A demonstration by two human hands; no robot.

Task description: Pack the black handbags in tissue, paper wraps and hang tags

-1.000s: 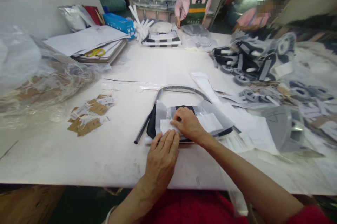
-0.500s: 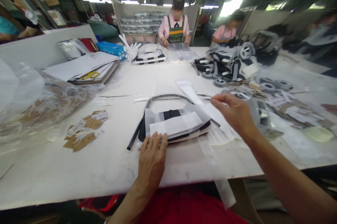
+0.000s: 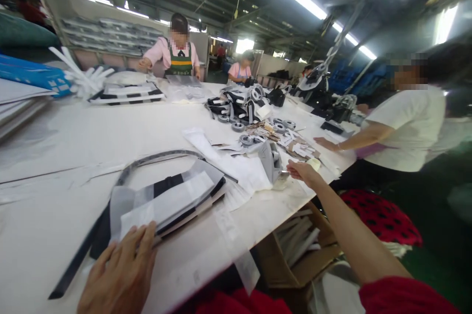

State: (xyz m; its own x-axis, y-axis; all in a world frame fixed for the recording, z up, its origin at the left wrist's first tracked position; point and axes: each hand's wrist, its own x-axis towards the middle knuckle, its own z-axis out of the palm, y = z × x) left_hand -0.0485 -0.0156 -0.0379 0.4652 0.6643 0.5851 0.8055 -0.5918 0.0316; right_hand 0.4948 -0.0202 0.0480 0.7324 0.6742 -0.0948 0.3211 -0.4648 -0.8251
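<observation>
My left hand point(image 3: 120, 270) lies open, fingers stretched out, on the near edge of a black-and-white handbag. Over the bag are a white paper strip point(image 3: 165, 203) and thin translucent wrapping sheet point(image 3: 120, 206). The bag's long dark strap point(image 3: 147, 156), wrapped in film, arcs behind it, one end reaching toward the front left. Off to the right, my right hand point(image 3: 304, 174) has its fingertips pinched together at the near side of a grey tape dispenser point(image 3: 270, 162). What lies between those fingertips is too small to make out.
White wrapping sheets point(image 3: 236, 169) lie between bag and dispenser. Further back are a pile of black bag parts point(image 3: 239, 105) and grey rolls point(image 3: 238, 127). A cardboard box point(image 3: 298, 265) stands below the table edge. Co-workers are across the table and at the right point(image 3: 405, 122).
The view has swung right. My right hand has moved from beside the bag out to the tape dispenser. My left hand stays on the bag's near edge.
</observation>
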